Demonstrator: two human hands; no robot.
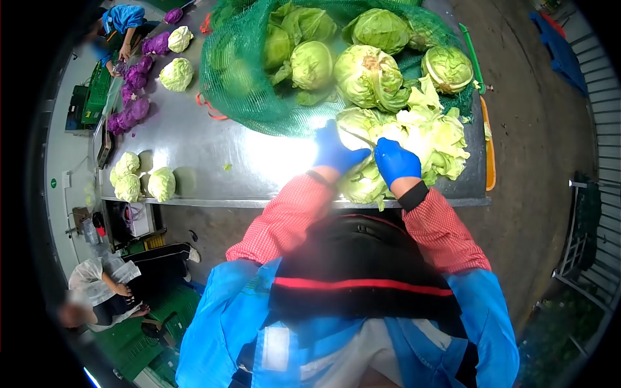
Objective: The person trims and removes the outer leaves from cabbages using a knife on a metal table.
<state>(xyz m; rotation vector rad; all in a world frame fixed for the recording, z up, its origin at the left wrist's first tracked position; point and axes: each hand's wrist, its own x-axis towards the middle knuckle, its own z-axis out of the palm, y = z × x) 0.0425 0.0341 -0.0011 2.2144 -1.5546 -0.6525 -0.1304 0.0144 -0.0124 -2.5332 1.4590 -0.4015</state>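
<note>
While the left hand (335, 149) lies against the left side of a pale cabbage (354, 123), its fingers point forward and its thumb stretches across to the right, thumb and fingers well apart. The right hand (395, 161) is just beside it, curled into a fist with the knuckles up, clamped on what looks like a slim knife (363, 138), though glare and the grip hide much of it. Both hands wear blue gloves. The forearms, in checked red sleeves (279, 218), angle inward from the body and come close together at the wrists, with a black band at the right cuff.

The cabbage sits near the front edge of the steel tabletop (217, 152), with loose leaves (445, 154) spread to its right and below it. Just beyond, a green net (240, 97) holds several whole heads (312, 64). Farther left on the tabletop are trimmed heads (162, 184) and a row of purple cabbages (131, 116), where another person (123, 19) works.

On the blue jacket (210, 323) is a white patch (277, 348), and on the wall hangs a round green sign (54, 183); any print on either is too small or blurred to read.
</note>
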